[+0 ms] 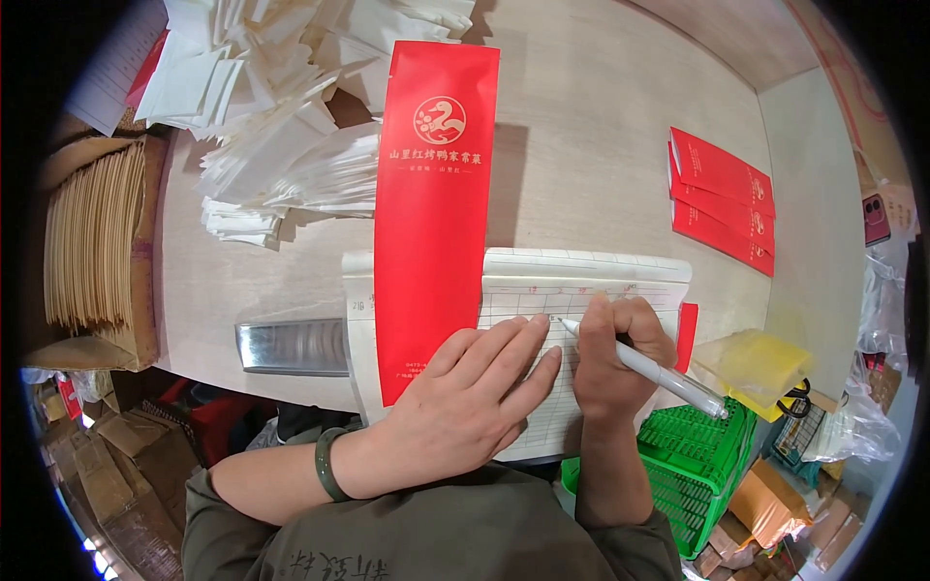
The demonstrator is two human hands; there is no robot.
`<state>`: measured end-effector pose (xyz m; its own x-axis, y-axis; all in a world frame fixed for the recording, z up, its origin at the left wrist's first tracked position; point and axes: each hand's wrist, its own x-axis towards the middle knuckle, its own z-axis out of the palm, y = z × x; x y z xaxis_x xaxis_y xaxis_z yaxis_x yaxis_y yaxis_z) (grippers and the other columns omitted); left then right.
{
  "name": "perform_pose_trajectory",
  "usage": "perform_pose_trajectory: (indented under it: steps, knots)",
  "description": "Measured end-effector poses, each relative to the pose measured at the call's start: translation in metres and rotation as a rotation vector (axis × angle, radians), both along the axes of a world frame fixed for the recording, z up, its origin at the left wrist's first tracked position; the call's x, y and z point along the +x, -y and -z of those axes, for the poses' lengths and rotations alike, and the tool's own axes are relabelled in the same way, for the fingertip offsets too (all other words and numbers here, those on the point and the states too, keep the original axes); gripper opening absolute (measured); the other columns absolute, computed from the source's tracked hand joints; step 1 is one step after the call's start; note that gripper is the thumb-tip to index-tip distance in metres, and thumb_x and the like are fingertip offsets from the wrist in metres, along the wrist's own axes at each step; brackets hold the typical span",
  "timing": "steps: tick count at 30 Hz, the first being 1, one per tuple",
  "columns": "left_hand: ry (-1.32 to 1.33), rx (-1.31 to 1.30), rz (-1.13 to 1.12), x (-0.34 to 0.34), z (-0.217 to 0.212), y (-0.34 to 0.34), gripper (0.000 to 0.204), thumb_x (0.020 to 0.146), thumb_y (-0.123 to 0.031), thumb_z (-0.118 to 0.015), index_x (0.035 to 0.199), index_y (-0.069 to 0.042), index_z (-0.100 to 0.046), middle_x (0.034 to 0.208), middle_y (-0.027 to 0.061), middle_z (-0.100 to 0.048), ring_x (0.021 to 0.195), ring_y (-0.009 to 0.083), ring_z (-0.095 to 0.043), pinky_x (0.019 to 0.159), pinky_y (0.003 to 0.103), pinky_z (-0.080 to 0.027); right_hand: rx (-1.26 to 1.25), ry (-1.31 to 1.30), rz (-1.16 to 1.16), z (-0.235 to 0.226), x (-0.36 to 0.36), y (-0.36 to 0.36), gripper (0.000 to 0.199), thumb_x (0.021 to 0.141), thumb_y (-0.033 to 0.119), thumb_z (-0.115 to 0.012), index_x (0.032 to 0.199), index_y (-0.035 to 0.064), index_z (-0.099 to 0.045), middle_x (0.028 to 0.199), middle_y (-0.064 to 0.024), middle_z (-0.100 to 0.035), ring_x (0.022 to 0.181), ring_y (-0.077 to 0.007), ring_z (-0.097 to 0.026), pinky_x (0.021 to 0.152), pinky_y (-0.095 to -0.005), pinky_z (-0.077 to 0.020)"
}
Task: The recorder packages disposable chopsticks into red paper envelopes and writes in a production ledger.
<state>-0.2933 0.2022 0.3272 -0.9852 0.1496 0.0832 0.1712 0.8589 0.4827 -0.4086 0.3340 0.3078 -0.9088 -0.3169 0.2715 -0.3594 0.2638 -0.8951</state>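
An open ledger (591,263) with ruled columns lies at the table's near edge. In my right hand (622,358) is a white pen (673,383), its tip touching the page near the upper middle. My left hand (475,387) rests flat on the page, fingers stretched out and pointing toward the pen tip. Across the ledger's left side lies a long red paper sleeve (436,223) with a gold bird emblem; its lower end reaches my left wrist. A green bangle (329,465) circles that wrist. My left hand covers part of the page.
White folded paper sleeves (291,165) are heaped at the far left, beside a carton of brown envelopes (97,242). A metal strip (291,347) lies left of the ledger. Several red packets (722,194) sit at right. A green crate (697,455) and yellow bag (765,368) stand lower right.
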Motion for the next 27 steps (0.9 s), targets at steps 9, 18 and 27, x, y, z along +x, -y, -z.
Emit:
perform_pose_trajectory:
  steps: [9,18,27]
  knots:
    - [0.005,0.015,-0.004,0.0001,0.0002,0.0005,0.069,0.074,-0.026,-0.071,0.138,-0.008,-0.052,0.143,0.0173,-0.046,0.127,0.0303,-0.049,0.102,0.043,-0.038,0.064,-0.025,-0.018,0.0000,-0.0007,0.0027,0.033,0.088,-0.003,-0.066,0.063,0.0051,-0.046,0.058,0.0027,-0.048,0.055,-0.0034,-0.038,0.049,-0.0242,-0.0324]
    - [-0.010,0.002,-0.009,0.0000,0.0001,-0.0006,0.068,0.074,-0.026,-0.071,0.137,-0.008,-0.053,0.142,0.0174,-0.047,0.126,0.0304,-0.049,0.102,0.043,-0.038,0.000,-0.015,-0.023,0.0012,-0.0008,0.0024,0.033,0.089,-0.003,-0.065,0.064,0.0050,-0.046,0.058,0.0035,-0.047,0.055,-0.0031,-0.037,0.049,-0.0236,-0.0313]
    - [-0.014,0.010,-0.014,-0.0004,-0.0003,-0.0007,0.065,0.076,-0.025,-0.069,0.136,-0.007,-0.054,0.142,0.0174,-0.048,0.126,0.0305,-0.050,0.100,0.043,-0.040,0.037,0.004,-0.015,-0.0029,-0.0003,0.0025,0.034,0.088,-0.003,-0.065,0.062,0.0046,-0.044,0.056,0.0031,-0.044,0.054,-0.0036,-0.035,0.048,-0.0243,-0.0300]
